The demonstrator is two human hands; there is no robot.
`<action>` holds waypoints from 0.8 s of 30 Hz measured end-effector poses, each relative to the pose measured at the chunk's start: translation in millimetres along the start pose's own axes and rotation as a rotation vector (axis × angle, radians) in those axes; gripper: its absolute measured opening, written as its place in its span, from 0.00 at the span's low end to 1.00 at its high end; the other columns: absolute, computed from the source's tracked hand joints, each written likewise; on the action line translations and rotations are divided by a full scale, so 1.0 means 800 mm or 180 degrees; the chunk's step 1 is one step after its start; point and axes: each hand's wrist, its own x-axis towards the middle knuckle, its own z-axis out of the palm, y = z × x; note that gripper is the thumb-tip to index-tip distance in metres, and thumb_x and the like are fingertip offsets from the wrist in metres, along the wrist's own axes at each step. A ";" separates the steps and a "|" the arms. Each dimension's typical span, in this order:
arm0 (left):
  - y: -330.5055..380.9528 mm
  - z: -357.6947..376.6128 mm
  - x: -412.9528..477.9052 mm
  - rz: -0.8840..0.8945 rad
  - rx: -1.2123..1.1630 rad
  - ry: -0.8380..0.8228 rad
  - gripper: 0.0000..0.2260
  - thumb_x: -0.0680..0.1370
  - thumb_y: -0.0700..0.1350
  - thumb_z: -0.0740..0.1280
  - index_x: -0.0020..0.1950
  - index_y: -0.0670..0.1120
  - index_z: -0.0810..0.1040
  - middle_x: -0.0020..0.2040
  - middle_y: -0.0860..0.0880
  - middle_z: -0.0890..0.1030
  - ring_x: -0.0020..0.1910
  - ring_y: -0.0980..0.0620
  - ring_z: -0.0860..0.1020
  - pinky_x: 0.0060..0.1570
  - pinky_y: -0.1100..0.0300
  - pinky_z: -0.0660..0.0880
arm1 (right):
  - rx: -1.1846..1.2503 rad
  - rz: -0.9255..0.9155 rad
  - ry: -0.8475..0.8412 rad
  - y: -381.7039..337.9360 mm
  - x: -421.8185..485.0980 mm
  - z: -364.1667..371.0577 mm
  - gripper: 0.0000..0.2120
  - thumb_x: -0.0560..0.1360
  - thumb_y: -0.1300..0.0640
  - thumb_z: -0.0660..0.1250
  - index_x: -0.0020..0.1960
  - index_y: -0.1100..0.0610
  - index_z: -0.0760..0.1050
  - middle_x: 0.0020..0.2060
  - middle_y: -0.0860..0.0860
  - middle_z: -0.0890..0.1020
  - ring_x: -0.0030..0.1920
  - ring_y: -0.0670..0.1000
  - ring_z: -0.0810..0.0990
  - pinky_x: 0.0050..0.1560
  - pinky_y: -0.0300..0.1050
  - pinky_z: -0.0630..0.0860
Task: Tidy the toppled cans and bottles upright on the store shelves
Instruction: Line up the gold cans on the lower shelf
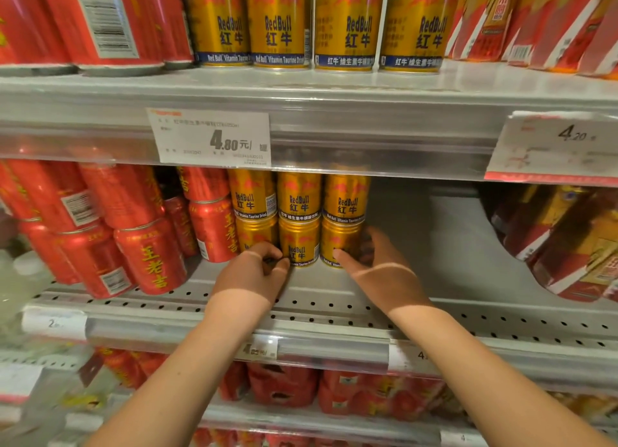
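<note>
Now six gold cans (299, 219) stand upright on the middle shelf (334, 299), three columns stacked two high, with red cans (150, 252) just to their left. The left hand (257, 276) has its fingers curled against the foot of the left bottom can (255, 232), though I cannot tell whether they really grip it. The right hand (381, 266) holds the right bottom can (341, 237), with the thumb across its front and the fingers round its far side.
</note>
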 end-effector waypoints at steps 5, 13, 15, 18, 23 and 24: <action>-0.001 0.002 -0.003 0.0053 0.0227 -0.0028 0.05 0.80 0.53 0.67 0.51 0.54 0.80 0.36 0.58 0.80 0.37 0.51 0.80 0.38 0.58 0.70 | -0.0231 0.0164 -0.0095 0.002 -0.005 -0.004 0.18 0.74 0.41 0.70 0.61 0.44 0.72 0.54 0.42 0.80 0.53 0.45 0.80 0.52 0.45 0.75; 0.001 0.000 -0.005 0.0092 0.0278 -0.0068 0.14 0.82 0.58 0.63 0.44 0.52 0.81 0.32 0.55 0.79 0.37 0.48 0.78 0.33 0.57 0.66 | -0.0760 0.0120 -0.0065 0.004 -0.048 -0.036 0.05 0.79 0.48 0.65 0.54 0.42 0.75 0.44 0.35 0.78 0.48 0.41 0.79 0.51 0.37 0.75; 0.002 -0.002 -0.007 0.0150 0.0215 -0.0136 0.16 0.82 0.59 0.62 0.42 0.52 0.80 0.31 0.53 0.79 0.36 0.48 0.78 0.33 0.57 0.66 | -0.1096 0.0015 0.0025 0.006 -0.075 -0.035 0.04 0.79 0.45 0.63 0.52 0.41 0.75 0.44 0.37 0.77 0.47 0.42 0.78 0.50 0.40 0.76; 0.004 -0.008 -0.013 0.0139 0.0082 -0.0238 0.22 0.81 0.63 0.61 0.34 0.51 0.75 0.27 0.55 0.75 0.34 0.49 0.76 0.33 0.56 0.64 | -0.1757 -0.0357 0.0302 0.001 -0.106 -0.028 0.11 0.80 0.43 0.58 0.52 0.45 0.77 0.43 0.43 0.76 0.43 0.47 0.75 0.42 0.47 0.77; 0.011 -0.023 -0.032 0.0313 0.0075 -0.0290 0.27 0.82 0.63 0.57 0.34 0.45 0.73 0.28 0.47 0.76 0.33 0.46 0.76 0.34 0.56 0.70 | -0.2193 -0.0276 0.0451 -0.017 -0.118 -0.024 0.15 0.82 0.49 0.56 0.47 0.55 0.77 0.35 0.49 0.74 0.37 0.53 0.74 0.37 0.47 0.70; 0.014 -0.027 -0.035 0.0331 0.0066 -0.0281 0.27 0.83 0.63 0.57 0.34 0.45 0.75 0.29 0.47 0.78 0.34 0.47 0.77 0.36 0.56 0.72 | -0.2224 -0.0230 0.0450 -0.022 -0.117 -0.024 0.15 0.82 0.49 0.55 0.46 0.55 0.76 0.35 0.49 0.75 0.37 0.53 0.75 0.38 0.48 0.70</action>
